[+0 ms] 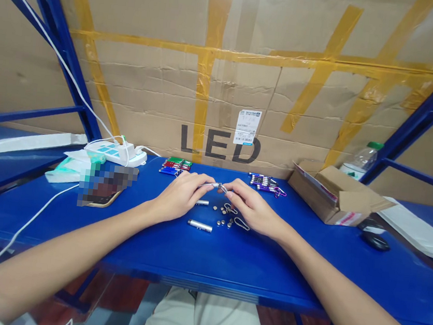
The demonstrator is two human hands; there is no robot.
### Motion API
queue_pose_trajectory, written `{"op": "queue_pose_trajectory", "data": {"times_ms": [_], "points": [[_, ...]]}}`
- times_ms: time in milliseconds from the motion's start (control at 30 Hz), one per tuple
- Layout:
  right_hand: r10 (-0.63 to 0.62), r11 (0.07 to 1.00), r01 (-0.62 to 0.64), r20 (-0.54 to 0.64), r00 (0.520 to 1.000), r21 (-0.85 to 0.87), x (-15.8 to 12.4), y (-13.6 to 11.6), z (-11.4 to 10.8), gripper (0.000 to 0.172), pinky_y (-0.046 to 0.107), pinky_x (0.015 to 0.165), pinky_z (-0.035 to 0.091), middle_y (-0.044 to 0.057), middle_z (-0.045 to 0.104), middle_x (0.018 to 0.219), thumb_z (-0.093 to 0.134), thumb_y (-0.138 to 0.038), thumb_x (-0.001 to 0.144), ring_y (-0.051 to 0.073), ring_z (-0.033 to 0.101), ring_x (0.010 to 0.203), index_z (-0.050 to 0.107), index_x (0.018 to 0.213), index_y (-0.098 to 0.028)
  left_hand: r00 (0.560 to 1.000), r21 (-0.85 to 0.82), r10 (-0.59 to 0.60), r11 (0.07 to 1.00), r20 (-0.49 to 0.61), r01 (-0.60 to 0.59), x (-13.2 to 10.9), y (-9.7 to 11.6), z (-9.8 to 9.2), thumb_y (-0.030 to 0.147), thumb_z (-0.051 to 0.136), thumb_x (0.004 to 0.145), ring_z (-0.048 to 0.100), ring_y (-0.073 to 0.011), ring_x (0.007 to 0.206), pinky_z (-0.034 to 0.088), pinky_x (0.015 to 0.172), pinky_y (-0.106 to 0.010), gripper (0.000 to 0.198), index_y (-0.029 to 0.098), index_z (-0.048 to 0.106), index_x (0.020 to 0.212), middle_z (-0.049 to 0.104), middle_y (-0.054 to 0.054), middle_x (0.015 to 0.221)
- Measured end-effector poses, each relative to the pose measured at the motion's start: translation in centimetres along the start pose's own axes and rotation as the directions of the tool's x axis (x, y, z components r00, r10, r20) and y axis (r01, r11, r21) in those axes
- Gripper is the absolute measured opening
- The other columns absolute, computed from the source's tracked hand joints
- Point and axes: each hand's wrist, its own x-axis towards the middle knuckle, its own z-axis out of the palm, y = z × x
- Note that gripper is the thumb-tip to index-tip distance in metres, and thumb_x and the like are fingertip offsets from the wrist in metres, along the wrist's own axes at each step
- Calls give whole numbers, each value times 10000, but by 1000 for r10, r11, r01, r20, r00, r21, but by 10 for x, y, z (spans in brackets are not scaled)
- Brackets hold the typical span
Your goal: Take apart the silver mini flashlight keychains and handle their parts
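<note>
Both hands meet over the middle of the blue worktop (205, 265): my left hand (180, 196) is curled around one end of a small silver flashlight (214, 185), fingers closed on it, and my right hand (251, 208) pinches the other end, so the little tube is held between them just above the surface. Below and between my hands lie loose parts: a short silver barrel (200, 225) nearest me, a smaller silver piece (202, 202) just beyond it, a scatter of button cells (222, 219), and a wire clip (241, 224) just beside my right palm. Farther back, to the left, a row of coloured flashlights (175, 166) in green, red and blue lies side by side; to the right, a second bunch of purple flashlights (264, 183) rests near an open cardboard box (333, 195). A dark computer mouse (375, 240) sits at the right, well apart from my hands. At the far left a white power strip (116, 153) sits with its cable trailing toward me, beside a phone (100, 199). A large taped cardboard sheet (250, 72) printed with LED stands behind everything.
</note>
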Motion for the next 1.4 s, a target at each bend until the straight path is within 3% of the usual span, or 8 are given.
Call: {"op": "queue_pose_trajectory", "data": {"times_ms": [200,467,733,1400], "points": [[36,999,-36,-2,999,35,0,-1,-1,293,376,940,527,75,679,1128,517,-428,1130,229,648,1019,705,1224,-225,1000,-2,-4,1000,10,4,0,0,0,388,445,1164,694,-232,1043,460,952,-395,286,243,677,1248,783,-38,1227],[6,996,-4,24,1000,-93,-1,-4,0,222,341,816,494,43,609,1002,509,-408,1129,201,580,877,621,1072,-226,1000,-19,9,1000,19,-9,0,2,-1,409,442,1161,699,-242,1066,473,975,-408,307,238,682,1246,785,-53,1226],[117,992,-121,75,990,43,-2,-11,1,216,290,668,446,-17,639,801,540,-421,1099,162,550,701,568,1017,-223,999,-13,40,999,10,-40,-1,3,-2,408,449,1158,698,-231,1032,470,961,-397,314,233,700,1229,790,-52,1204],[75,997,-74,36,997,-25,-3,-11,0,163,279,656,431,-14,617,786,567,-326,1049,153,522,686,612,941,-212,998,-30,52,998,20,-52,-2,5,-2,406,467,1151,702,-234,1046,486,963,-388,307,234,706,1237,793,-55,1198]]}}
